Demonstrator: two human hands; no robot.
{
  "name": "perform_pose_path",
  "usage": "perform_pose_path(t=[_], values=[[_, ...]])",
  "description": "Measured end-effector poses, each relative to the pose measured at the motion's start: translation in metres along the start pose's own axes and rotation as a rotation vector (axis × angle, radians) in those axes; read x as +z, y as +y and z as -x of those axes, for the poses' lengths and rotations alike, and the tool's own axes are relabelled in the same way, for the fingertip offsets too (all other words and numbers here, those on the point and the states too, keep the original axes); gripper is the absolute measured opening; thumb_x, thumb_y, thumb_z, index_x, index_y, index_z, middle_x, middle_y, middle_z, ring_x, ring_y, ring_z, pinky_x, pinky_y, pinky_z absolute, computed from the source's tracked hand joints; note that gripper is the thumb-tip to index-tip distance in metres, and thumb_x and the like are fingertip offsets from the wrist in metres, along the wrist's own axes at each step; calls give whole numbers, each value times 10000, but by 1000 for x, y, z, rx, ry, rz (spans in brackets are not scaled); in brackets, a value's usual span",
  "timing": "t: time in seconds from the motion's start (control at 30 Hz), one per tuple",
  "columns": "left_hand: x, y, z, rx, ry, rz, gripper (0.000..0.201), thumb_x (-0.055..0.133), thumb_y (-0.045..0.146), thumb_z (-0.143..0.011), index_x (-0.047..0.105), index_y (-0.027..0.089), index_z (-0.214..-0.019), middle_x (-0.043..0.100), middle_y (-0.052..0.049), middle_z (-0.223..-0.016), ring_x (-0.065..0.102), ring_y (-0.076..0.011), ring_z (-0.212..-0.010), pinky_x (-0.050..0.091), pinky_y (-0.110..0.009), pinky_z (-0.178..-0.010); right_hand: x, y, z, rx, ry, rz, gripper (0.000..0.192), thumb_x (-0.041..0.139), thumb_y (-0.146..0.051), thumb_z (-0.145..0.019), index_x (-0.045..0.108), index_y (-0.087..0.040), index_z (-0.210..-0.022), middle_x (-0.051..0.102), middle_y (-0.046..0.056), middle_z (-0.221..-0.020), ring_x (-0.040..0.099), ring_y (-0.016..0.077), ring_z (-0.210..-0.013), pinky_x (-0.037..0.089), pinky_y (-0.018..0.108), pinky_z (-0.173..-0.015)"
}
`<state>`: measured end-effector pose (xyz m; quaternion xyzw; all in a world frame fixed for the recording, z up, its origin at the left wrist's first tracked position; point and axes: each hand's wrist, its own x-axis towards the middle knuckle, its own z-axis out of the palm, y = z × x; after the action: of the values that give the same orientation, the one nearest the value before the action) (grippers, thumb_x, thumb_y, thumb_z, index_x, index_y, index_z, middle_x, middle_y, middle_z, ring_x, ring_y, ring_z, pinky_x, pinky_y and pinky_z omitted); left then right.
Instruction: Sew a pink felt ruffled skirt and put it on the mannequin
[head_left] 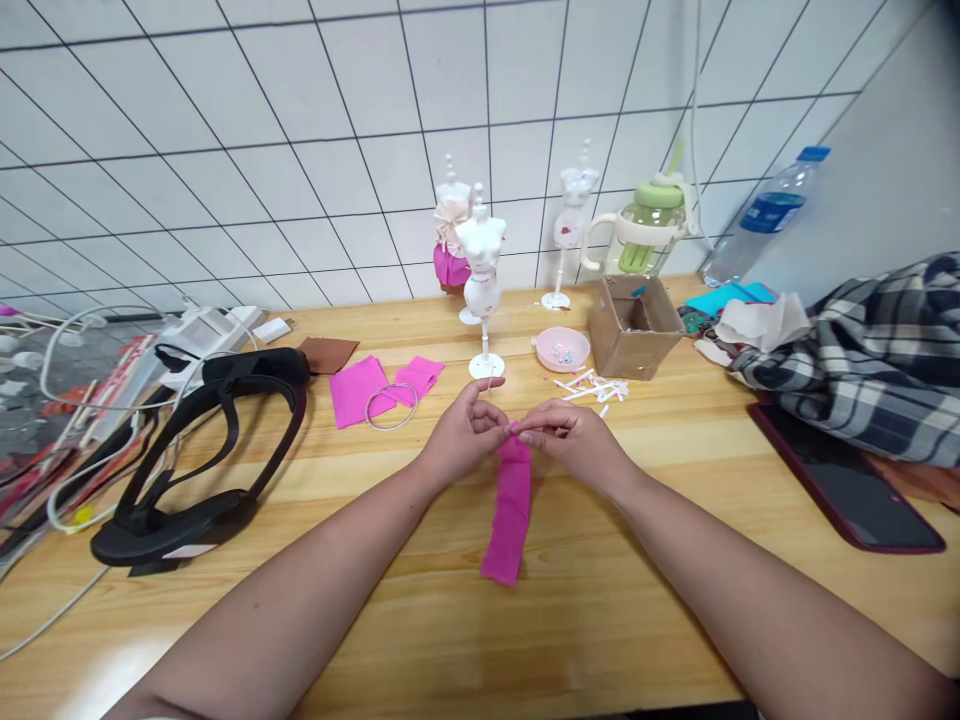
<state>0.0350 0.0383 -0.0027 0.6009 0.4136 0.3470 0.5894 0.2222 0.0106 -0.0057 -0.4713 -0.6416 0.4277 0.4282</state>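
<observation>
The left hand (471,425) and right hand (571,437) both pinch the top of the strip (510,510) over the bench (420,630); light, even fingertip pressure should avoid tearing it.

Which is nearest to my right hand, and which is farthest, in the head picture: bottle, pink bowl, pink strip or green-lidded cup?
From your right hand:
1. Pink strip: pinched at its top end.
2. Pink bowl: straight ahead.
3. Green-lidded cup: ahead, to the right, behind the box.
4. Bottle: far right, by the wall.
</observation>
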Motion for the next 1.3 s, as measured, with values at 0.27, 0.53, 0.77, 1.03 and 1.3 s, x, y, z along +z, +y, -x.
perform_pose_path(t=[0.27, 0.53, 0.77, 1.03, 1.3], values=[[2, 5, 2, -26, -19, 105, 567, 770, 264, -717, 450, 186, -1178, 617, 38, -735, 596, -94, -634, 452, -212, -619, 2, 0, 1, 163, 50, -63, 397, 732, -354, -717, 696, -215, -1087, 688, 18, -921, 446, 76, -535, 392, 244, -529], [5, 7, 3, -18, -17, 100, 603, 771, 213, -695, 448, 191, -1204, 642, 27, -772, 623, -99, -671, 475, -230, -668, 1, -1, 0, 206, 42, -137, 370, 724, -337, -711, 678, -188, -1047, 693, 45, -912, 603, 123, -670, 491, 278, -642], [6, 4, 5, 5, -28, 58, 635, 774, 234, -692, 449, 197, -1235, 660, 14, -780, 637, -114, -691, 471, -238, -670, 3, -3, 2, 186, 68, -85, 355, 703, -333, -709, 678, -191, -1034, 659, 7, -800, 476, 83, -539, 409, 237, -524], [7, 4, 6, 82, -1, 32, 562, 740, 249, -747, 456, 185, -1228, 681, -1, -784, 646, -128, -730, 485, -263, -732, 4, -11, 4, 198, 119, -215, 376, 741, -311, -657, 665, -183, -1002, 638, -16, -702, 507, 90, -543, 396, 231, -530], [4, 3, 3, 109, 71, -52, 494, 717, 219, -731, 477, 192, -1162, 651, 29, -745, 625, -115, -689, 486, -255, -728, -1, -4, 0, 216, 31, -175, 418, 742, -371, -686, 653, -195, -1054, 721, 40, -889, 631, 145, -697, 477, 281, -635]])
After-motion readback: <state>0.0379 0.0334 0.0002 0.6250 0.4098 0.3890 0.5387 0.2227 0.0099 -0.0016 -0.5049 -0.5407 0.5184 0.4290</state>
